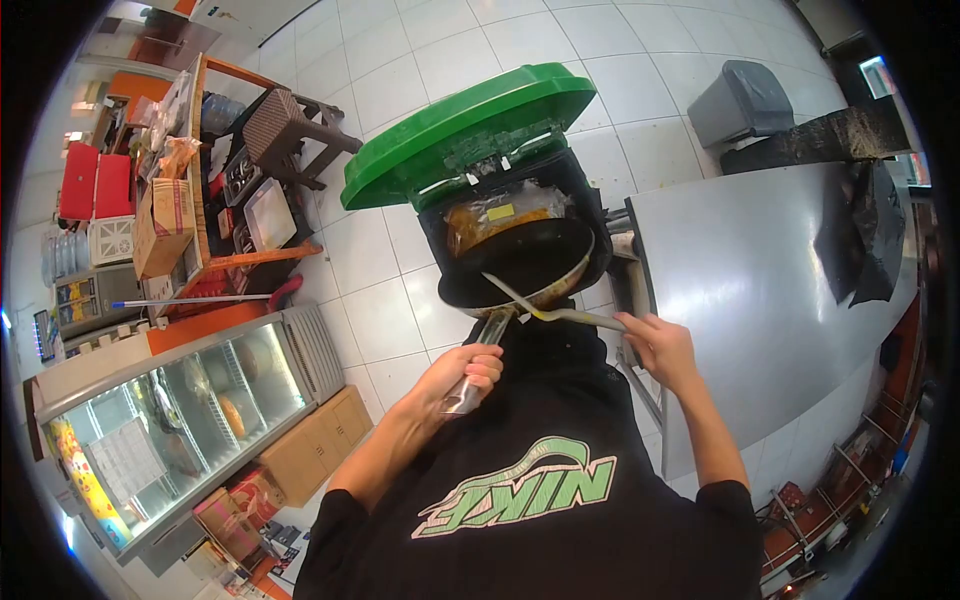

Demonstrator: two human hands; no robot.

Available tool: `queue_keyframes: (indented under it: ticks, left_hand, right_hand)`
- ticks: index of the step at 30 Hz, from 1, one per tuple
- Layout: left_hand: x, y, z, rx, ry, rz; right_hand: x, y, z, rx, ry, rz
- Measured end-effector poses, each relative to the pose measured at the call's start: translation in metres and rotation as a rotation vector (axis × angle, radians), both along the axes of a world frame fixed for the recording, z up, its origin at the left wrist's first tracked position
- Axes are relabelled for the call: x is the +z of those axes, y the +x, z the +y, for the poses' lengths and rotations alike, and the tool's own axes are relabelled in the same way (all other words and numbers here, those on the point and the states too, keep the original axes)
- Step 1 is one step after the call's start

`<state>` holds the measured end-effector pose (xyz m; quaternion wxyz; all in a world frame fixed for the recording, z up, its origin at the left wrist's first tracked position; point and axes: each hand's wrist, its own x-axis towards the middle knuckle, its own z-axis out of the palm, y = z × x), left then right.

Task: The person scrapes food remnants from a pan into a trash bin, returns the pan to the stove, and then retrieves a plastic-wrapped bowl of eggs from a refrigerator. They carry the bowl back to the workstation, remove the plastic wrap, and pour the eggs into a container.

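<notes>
My left hand (463, 377) is wrapped round the handle of a dark frying pan (535, 255). The pan is over the near part of an open black bin (435, 230), whose green lid (460, 130) is swung up and back. A spatula (572, 317) is in my closed right hand (658, 348), its blade end at the pan's near rim. Behind the pan, clear plastic packaging with orange-brown contents and a yellow label (500, 212) shows inside the bin. Whether anything is in the pan I cannot make out.
A steel table (740, 300) stands to the right, with black plastic (880, 235) on its far end. A grey bin (742, 103) is beyond it. On the left are a glass display fridge (190, 400), a brown stool (287, 130) and a wooden-framed shelf (260, 260).
</notes>
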<state>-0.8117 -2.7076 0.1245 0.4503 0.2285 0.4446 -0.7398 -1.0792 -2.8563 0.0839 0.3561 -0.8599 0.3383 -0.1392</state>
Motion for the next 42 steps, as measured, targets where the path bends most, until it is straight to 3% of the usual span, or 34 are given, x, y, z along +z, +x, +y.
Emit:
queue_keyframes:
  ticks: [2, 4, 7, 8, 11, 13, 15, 17, 19, 20, 22, 23, 25, 27, 28, 31, 33, 36, 38, 40, 42]
  left_hand:
    - [-0.003, 0.005, 0.005, 0.028, -0.006, -0.012]
    - [-0.004, 0.005, 0.009, 0.065, -0.007, -0.023]
    - [-0.002, 0.007, 0.012, 0.101, -0.002, -0.050]
    - [0.000, 0.007, 0.014, 0.111, -0.004, -0.058]
    - [0.001, 0.009, 0.018, 0.148, -0.009, -0.054]
    - [0.002, 0.012, 0.018, 0.178, -0.014, -0.045]
    - [0.005, 0.009, 0.020, 0.201, -0.026, -0.039]
    - [0.008, 0.010, 0.021, 0.224, -0.031, -0.039]
    - [0.011, 0.008, 0.022, 0.247, -0.031, -0.037]
    - [0.013, 0.006, 0.022, 0.225, -0.019, -0.060]
    - [0.012, 0.004, 0.026, 0.206, -0.010, -0.081]
    - [0.008, 0.004, 0.032, 0.124, -0.013, -0.150]
    - [0.012, 0.001, 0.045, 0.059, -0.001, -0.217]
    - [0.024, 0.001, 0.053, -0.322, -0.017, -0.620]
    - [0.026, 0.004, 0.058, -0.407, -0.074, -0.625]
    - [0.035, -0.002, 0.067, -0.530, -0.090, -0.725]
    - [0.035, -0.005, 0.073, -0.574, -0.087, -0.768]
    - [0.034, -0.013, 0.079, -0.564, -0.101, -0.775]
    - [0.031, -0.020, 0.078, -0.590, -0.127, -0.774]
    - [0.027, -0.027, 0.072, -0.667, -0.187, -0.802]
    - [0.017, -0.032, 0.072, -0.702, -0.203, -0.800]
  right_hand:
    - [-0.029, -0.019, -0.005, 0.028, -0.072, 0.131]
    - [-0.042, -0.030, -0.015, -0.235, -0.167, 0.362]
    - [-0.041, -0.027, -0.006, -0.161, -0.156, 0.221]
    - [-0.040, -0.020, 0.003, -0.130, -0.127, 0.061]
    - [-0.045, -0.003, 0.010, 0.087, -0.232, 0.102]
    - [-0.078, -0.006, 0.004, 0.096, -0.248, 0.129]
    - [-0.092, -0.004, -0.006, -0.279, -0.140, 0.103]
    - [-0.081, -0.001, -0.011, -0.264, -0.140, 0.117]
    - [-0.072, 0.000, 0.002, -0.053, -0.155, -0.058]
    - [-0.060, 0.004, 0.004, 0.080, -0.180, 0.071]
    - [-0.071, 0.010, 0.000, 0.005, -0.122, -0.004]
    - [-0.079, 0.015, -0.004, -0.064, -0.066, -0.082]
    - [-0.084, 0.013, -0.020, -0.108, -0.041, 0.033]
    - [-0.049, 0.025, -0.046, -0.210, 0.235, 0.150]
    - [-0.031, 0.030, -0.055, -0.202, 0.239, 0.150]
    - [0.013, 0.044, -0.066, -0.002, 0.389, 0.240]
    - [0.024, 0.052, -0.068, 0.228, 0.109, 0.584]
    - [-0.002, 0.058, -0.061, 0.338, -0.098, 0.722]
    - [-0.067, 0.070, -0.052, 0.282, -0.178, 0.657]
    - [-0.112, 0.097, -0.044, 0.220, -0.164, 0.606]
    - [-0.114, 0.126, -0.044, 0.156, -0.083, 0.545]
